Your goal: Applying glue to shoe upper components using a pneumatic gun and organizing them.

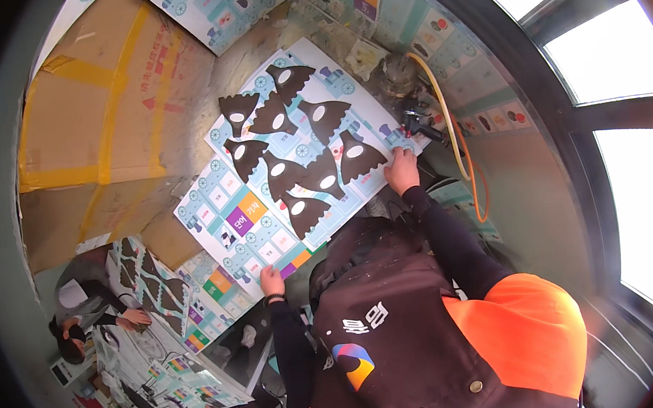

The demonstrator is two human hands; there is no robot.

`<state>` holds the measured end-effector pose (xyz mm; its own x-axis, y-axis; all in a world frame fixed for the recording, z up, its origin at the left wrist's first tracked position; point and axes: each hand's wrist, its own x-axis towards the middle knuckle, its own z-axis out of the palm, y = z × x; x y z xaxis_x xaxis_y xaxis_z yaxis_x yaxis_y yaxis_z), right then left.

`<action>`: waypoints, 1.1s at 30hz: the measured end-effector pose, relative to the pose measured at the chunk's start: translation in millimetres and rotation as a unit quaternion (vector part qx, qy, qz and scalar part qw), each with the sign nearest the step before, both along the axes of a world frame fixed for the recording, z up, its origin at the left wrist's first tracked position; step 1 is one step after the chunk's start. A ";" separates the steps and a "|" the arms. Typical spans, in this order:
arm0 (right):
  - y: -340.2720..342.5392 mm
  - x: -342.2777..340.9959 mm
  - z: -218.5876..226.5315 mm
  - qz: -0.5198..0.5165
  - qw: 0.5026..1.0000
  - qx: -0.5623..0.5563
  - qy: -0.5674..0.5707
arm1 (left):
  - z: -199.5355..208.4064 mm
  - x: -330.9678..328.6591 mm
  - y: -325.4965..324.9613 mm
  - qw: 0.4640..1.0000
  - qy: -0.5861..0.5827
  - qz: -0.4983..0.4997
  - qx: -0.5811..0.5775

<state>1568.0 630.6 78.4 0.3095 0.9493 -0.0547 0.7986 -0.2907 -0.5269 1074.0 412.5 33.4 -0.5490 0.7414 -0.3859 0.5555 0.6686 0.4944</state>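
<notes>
"While the head view looks down, where are the train-printed sheets [276, 243]?"

"In front of the person, lying slantwise, with dark scalloped cutouts [360, 157] spread across them, each bearing a white oval."

"And the hands?"

"The left hand [272, 281] is at the near edge, the right hand [401, 172] at the right-hand end, near a yellow hose [448, 108]. Whether either grip pinches the sheets or merely rests there, I cannot tell."

"What lies around?"

"A taped cardboard box [93, 108] stands beyond, left; a co-worker [95, 290] leans over other printed sheets [153, 285] at lower left."
</notes>
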 end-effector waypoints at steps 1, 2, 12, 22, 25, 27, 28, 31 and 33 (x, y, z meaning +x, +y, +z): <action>0.7 5.3 -7.4 -0.001 1.000 0.003 -0.005 | 0.8 -0.7 -15.0 1.000 -0.005 0.017 -0.010; 1.6 15.8 -17.3 -0.015 0.999 -0.033 0.019 | 4.5 9.2 -22.3 0.999 -0.021 0.026 -0.027; -20.7 30.6 -17.1 0.084 0.785 -0.281 0.546 | 6.2 50.7 -223.1 0.937 -0.215 0.276 -0.022; -130.7 49.7 -8.6 0.085 0.795 -0.212 0.562 | 53.1 128.8 -375.1 0.950 -0.149 0.265 -0.065; -151.5 84.0 -43.8 0.140 0.826 -0.175 0.518 | 63.8 128.7 -399.0 0.961 -0.118 0.230 -0.098; -170.5 67.5 -27.5 0.132 0.837 -0.182 0.499 | 60.1 123.8 -432.2 0.954 -0.128 0.247 -0.112; -177.5 55.9 -8.6 0.068 0.795 -0.223 0.560 | 55.6 121.9 -449.1 0.949 -0.145 0.249 -0.128; -207.3 47.5 8.2 0.098 0.815 -0.199 0.535 | 50.7 105.7 -473.8 0.961 -0.111 0.213 -0.136; -237.1 36.9 24.4 0.127 0.810 -0.202 0.536 | 50.3 89.4 -496.7 0.958 -0.132 0.218 -0.130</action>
<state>1604.9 393.5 102.8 -0.3236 0.8130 -0.4842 0.0060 -0.5099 -0.8602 1163.5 -84.2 83.6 -0.6425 0.3231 -0.6948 0.0733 0.9285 0.3641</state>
